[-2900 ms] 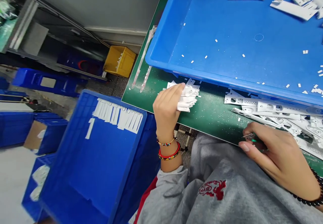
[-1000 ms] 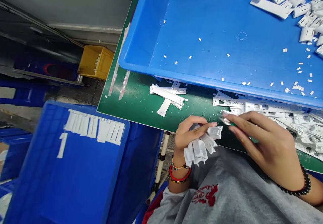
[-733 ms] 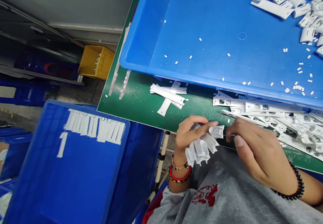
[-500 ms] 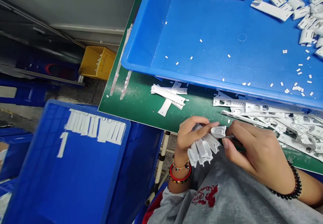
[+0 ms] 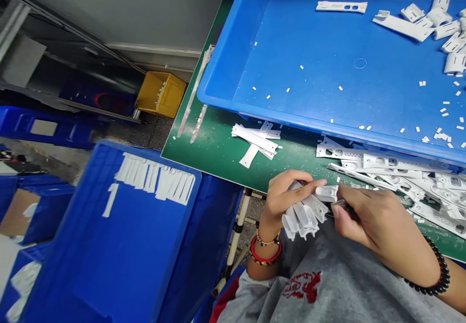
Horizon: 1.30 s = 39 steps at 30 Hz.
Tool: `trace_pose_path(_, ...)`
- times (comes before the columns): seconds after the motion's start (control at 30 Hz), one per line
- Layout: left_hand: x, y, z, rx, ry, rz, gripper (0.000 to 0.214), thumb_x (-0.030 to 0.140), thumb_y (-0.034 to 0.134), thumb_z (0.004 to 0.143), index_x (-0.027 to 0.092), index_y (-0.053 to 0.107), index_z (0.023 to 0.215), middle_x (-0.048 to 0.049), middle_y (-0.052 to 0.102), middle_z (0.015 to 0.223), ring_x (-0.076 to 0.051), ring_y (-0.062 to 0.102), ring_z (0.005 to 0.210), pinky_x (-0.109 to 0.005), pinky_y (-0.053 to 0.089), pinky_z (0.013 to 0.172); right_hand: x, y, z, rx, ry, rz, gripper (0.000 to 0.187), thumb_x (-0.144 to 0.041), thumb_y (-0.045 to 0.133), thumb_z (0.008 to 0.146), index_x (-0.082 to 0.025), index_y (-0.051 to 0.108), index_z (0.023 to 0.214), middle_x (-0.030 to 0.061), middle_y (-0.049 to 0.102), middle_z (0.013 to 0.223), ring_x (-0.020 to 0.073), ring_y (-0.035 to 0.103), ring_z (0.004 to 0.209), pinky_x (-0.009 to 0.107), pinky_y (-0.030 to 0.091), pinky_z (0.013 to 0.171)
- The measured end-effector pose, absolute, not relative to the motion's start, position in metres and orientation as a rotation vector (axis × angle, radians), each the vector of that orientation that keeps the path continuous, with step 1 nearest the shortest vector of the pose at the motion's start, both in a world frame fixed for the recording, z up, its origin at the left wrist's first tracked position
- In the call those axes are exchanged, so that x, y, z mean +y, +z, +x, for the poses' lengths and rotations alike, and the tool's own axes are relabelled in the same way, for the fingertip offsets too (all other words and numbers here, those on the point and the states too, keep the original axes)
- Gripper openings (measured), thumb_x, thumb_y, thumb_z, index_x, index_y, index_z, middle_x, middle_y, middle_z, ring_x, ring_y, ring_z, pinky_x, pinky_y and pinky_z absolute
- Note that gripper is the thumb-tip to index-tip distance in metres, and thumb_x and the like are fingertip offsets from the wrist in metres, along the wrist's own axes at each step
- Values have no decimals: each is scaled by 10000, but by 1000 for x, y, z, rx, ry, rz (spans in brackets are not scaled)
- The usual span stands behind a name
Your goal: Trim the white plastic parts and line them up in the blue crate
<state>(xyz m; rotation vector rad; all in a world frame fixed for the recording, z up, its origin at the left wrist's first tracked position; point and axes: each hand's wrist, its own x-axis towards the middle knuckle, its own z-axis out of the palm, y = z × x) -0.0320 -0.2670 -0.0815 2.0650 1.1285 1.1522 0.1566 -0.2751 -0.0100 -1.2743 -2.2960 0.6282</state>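
White and trough-shaped, one part [image 5: 326, 193] sits just in front of a grey shirt [image 5: 276, 289], by the near edge of the green bench [image 5: 214, 153]. The left hand [image 5: 286, 196] pinches it under an outstretched finger, while the rest of that hand clasps a bunch [image 5: 302, 221] of similar pieces below. The right hand [image 5: 382, 230] has thumb and forefinger pressed together on a slim metal tool [image 5: 339, 203], its tip right by the part's end. I can't tell whether the two touch, and the handle is lost in the grip.

To do this well, I'd say, hold the part firm so that its end can't swing, brace the hands close together, and use short, light strokes, with the tool's point turned away from the left hand. The bunch could well slip or fan apart if that grip slackens, so a smaller load would probably be steadier.

Picture a clock face centred on the part, twelve being the side away from the shirt. Its long axis runs roughly nine to three, the visible end pointing at three; the other end is hidden in the left hand. The bunch points between four and six. Crossed strips [image 5: 256, 140] lie at ten, a pile [image 5: 411, 162] between two and three, a blue tray [image 5: 313, 41] towards twelve, a bin [image 5: 127, 245] around nine.
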Motion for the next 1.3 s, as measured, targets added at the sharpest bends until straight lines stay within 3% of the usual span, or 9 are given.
trace_pose_path(0.17, -270, -81, -28, 1106, 1346, 2078, 191, 228, 629, 938, 252, 755, 1079, -8, 695, 862, -96, 645, 723, -214, 536, 666, -278, -7, 158, -2255, 649, -1257, 359, -325, 330, 1056, -224, 427, 726, -68, 456, 504, 79, 446, 382, 206, 323, 418)
trace_pose_path(0.33, -268, -76, -49, 1553, 1337, 1983, 184, 313, 657, 921, 258, 737, 1077, -6, 686, 907, -107, 624, 678, -247, 543, 632, -280, 0, 166, -2155, 677, -1273, 325, -393, 352, 1057, -228, 410, 783, -76, 441, 542, 71, 414, 394, 187, 333, 412)
trace_pose_path(0.43, -245, -68, -75, 1745, 1417, 2119, 167, 252, 646, 927, 272, 731, 1069, -7, 683, 902, -142, 638, 803, -276, 527, 712, -282, -1, 169, -2140, 675, -1287, 314, -415, 366, 1053, -230, 403, 802, -79, 431, 555, 68, 388, 393, 188, 328, 410)
trace_pose_path(0.63, -193, -56, -117, 1686, 903, 2830, 274, 161, 558, 955, 202, 659, 1207, -72, 670, 1002, -153, 561, 817, -275, 422, 664, -285, -8, 170, -2156, 639, -1328, 272, -388, 407, 1049, -217, 439, 840, -55, 505, 626, 72, 477, 451, 189, 376, 459)
trace_pose_path(0.87, -196, -58, -127, 1693, 920, 2743, 404, 168, 543, 949, 225, 559, 1348, -74, 588, 1021, -177, 565, 905, -282, 453, 728, -285, -9, 172, -2146, 622, -1360, 277, -378, 397, 1051, -210, 457, 839, -49, 499, 641, 74, 478, 471, 190, 379, 469)
trace_pose_path(1.0, -207, -50, -124, 1633, 1076, 2565, 336, 192, 602, 920, 197, 591, 1256, -55, 580, 963, -174, 573, 878, -286, 482, 738, -284, -10, 171, -2138, 640, -1377, 261, -352, 383, 1050, -208, 469, 851, -40, 513, 660, 82, 476, 485, 202, 378, 475)
trace_pose_path(1.17, -236, -45, -93, 1412, 1331, 2301, 54, 179, 616, 918, 194, 659, 948, -29, 603, 890, -133, 585, 800, -248, 499, 690, -283, -12, 169, -2151, 641, -1369, 202, -264, 355, 1038, -205, 476, 887, -24, 542, 697, 97, 518, 531, 219, 403, 511)
trace_pose_path(1.3, -256, -55, -53, 1151, 1257, 2023, 122, 262, 619, 942, 194, 720, 952, -30, 669, 876, -112, 626, 730, -228, 513, 633, -282, -13, 164, -2167, 659, -1305, 164, -206, 359, 1032, -194, 489, 933, -4, 557, 761, 103, 551, 602, 217, 427, 558)
